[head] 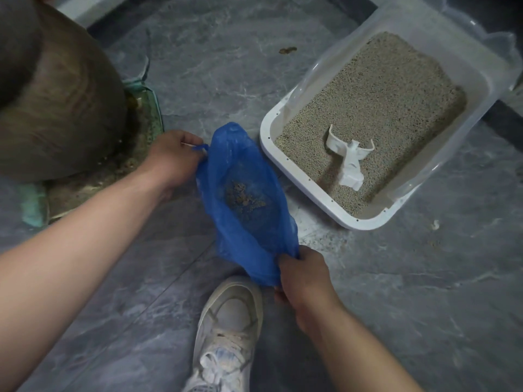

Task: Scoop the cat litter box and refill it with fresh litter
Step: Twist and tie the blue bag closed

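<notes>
Beside the litter box [334, 213], my left hand [172, 158] and right hand [304, 274] pinch the blue bag [243, 222] by its rim; it looks limp, light, tearable.

Home floor area: grey marble-look tiles [396, 292], cat litter box [271, 137], sneaker [226, 329] on foot.

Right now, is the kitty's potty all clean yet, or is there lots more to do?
Partly done. Some clumps already sit inside the blue bag, and the white scoop lies in the litter box. The left hand and right hand each grip an edge of the bag, holding it open. Left to do: closing the bag and topping up; no fresh litter being poured is visible.
</notes>
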Tool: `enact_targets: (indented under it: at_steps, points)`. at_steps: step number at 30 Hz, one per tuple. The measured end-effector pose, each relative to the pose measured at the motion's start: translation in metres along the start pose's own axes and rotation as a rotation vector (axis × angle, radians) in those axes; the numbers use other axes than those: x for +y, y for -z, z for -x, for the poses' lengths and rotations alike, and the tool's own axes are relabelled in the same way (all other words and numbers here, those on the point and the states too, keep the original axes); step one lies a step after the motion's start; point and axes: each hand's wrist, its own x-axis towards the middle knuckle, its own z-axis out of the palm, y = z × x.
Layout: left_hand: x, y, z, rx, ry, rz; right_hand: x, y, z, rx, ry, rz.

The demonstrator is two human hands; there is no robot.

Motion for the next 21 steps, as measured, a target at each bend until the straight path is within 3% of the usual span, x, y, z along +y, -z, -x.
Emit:
enact_targets:
  at_steps: [4, 11, 15, 19, 21]
  points:
    - [-0.009, 0.014, 0.002, 0.140, -0.116, 0.005, -0.004, 0.012, -0.004, 0.002, 0.111, 0.160]
    - [0.004, 0.047, 0.017, 0.263, -0.245, 0.225, -0.017, 0.031, 0.003, 0.066, 0.379, 0.309]
    - [0.025, 0.064, 0.028, 0.235, -0.264, 0.306, -0.026, 0.041, 0.009, 0.099, 0.327, 0.154]
    - [0.064, 0.083, 0.061, 0.173, -0.301, 0.293, -0.045, 0.063, 0.042, -0.039, 0.126, -0.201]
    - [0.089, 0.097, 0.085, 0.137, -0.311, 0.244, -0.057, 0.079, 0.069, -0.029, 0.129, -0.258]
